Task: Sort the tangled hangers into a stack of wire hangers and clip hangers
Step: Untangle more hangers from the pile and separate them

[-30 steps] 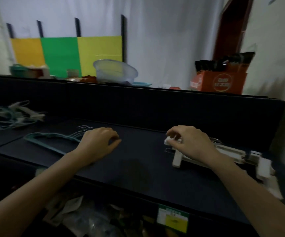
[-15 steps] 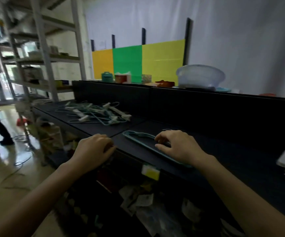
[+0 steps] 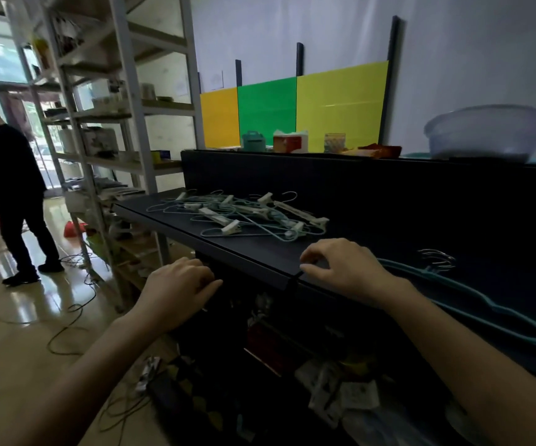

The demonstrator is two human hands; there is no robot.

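A tangled pile of teal wire hangers and white clip hangers [image 3: 244, 217] lies on the left part of the black table [image 3: 260, 252]. A stack of teal wire hangers [image 3: 485, 304] lies to the right, its metal hooks [image 3: 437, 259] pointing toward the back panel. My right hand [image 3: 340, 272] hovers with loosely arched fingers over the table's front edge, between the pile and the stack, and holds nothing. My left hand [image 3: 180, 291] hangs loosely curled in front of and below the table edge, also holding nothing.
A metal shelving rack [image 3: 125, 123] stands left of the table, and a person in black [image 3: 16, 188] stands beyond it. Cables [image 3: 67, 317] trail over the floor. A clear basin [image 3: 491, 133] sits on the back ledge. Clutter [image 3: 324, 381] fills the space under the table.
The view has swung left, so the white clip hanger stack is out of frame. My right hand has left the teal hanger stack and moved left. The tangled pile is now near the centre.
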